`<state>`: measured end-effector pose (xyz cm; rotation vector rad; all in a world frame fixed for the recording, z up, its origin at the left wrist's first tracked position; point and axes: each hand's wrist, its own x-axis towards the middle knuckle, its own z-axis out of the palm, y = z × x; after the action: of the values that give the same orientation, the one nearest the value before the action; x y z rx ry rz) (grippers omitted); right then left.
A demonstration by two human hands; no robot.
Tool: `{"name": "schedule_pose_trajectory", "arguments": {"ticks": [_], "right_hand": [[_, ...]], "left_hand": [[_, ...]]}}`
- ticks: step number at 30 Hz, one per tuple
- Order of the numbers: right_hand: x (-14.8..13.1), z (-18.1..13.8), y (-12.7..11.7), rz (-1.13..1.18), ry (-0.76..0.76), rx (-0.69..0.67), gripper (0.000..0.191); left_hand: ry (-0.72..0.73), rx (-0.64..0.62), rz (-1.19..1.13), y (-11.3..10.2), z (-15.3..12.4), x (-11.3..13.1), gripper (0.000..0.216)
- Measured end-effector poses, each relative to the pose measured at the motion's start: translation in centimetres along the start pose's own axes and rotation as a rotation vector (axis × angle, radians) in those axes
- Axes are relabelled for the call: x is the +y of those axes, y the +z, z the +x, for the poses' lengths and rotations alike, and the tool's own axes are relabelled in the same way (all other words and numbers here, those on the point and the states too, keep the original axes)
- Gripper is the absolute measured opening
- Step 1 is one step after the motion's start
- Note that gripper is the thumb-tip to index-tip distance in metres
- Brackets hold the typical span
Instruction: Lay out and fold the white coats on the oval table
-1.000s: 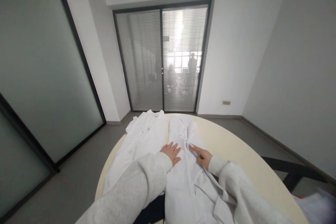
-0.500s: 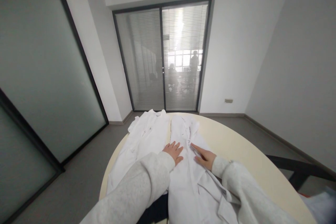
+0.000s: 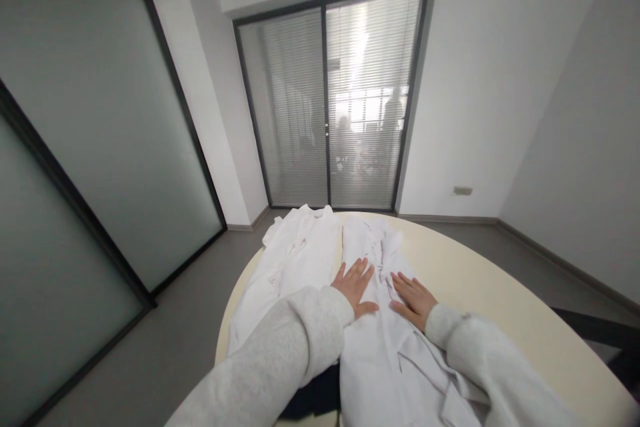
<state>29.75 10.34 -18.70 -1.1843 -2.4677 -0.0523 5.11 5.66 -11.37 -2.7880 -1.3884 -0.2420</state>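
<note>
Lying lengthwise along the round cream-topped table (image 3: 500,293), the white cotton lab coat (image 3: 373,340) stays flat because both palms press it. I see my left hand (image 3: 356,285) spread open at about eleven o'clock of the coat's middle, my right hand (image 3: 414,295) flat at one — fingers splayed, gripping nothing. A second white garment (image 3: 287,260) lies at nine o'clock.
</note>
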Motion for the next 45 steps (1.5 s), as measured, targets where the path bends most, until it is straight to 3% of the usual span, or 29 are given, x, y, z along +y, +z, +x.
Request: {"name": "schedule_pose_trajectory", "arguments": {"ticks": [12, 18, 25, 31, 45], "right_hand": [[0.5, 0.0, 0.3, -0.022, -0.003, -0.076, 0.06], [0.6, 0.2, 0.5, 0.033, 0.036, -0.058, 0.08], [0.5, 0.1, 0.2, -0.021, -0.008, -0.095, 0.057], [0.4, 0.1, 0.1, -0.028, -0.005, -0.085, 0.056], [0.4, 0.1, -0.1, -0.015, -0.003, -0.084, 0.056]], "left_hand": [[0.018, -0.136, -0.068, 0.6, -0.4, -0.5, 0.069], [-0.025, -0.1, -0.096, 0.8, -0.1, -0.3, 0.079], [-0.016, -0.186, -0.054, 1.3, 0.2, -0.5, 0.065], [0.024, -0.133, -0.087, 1.1, -0.2, -0.7, 0.067], [-0.009, -0.184, -0.071, 1.4, 0.3, -0.6, 0.065]]}}
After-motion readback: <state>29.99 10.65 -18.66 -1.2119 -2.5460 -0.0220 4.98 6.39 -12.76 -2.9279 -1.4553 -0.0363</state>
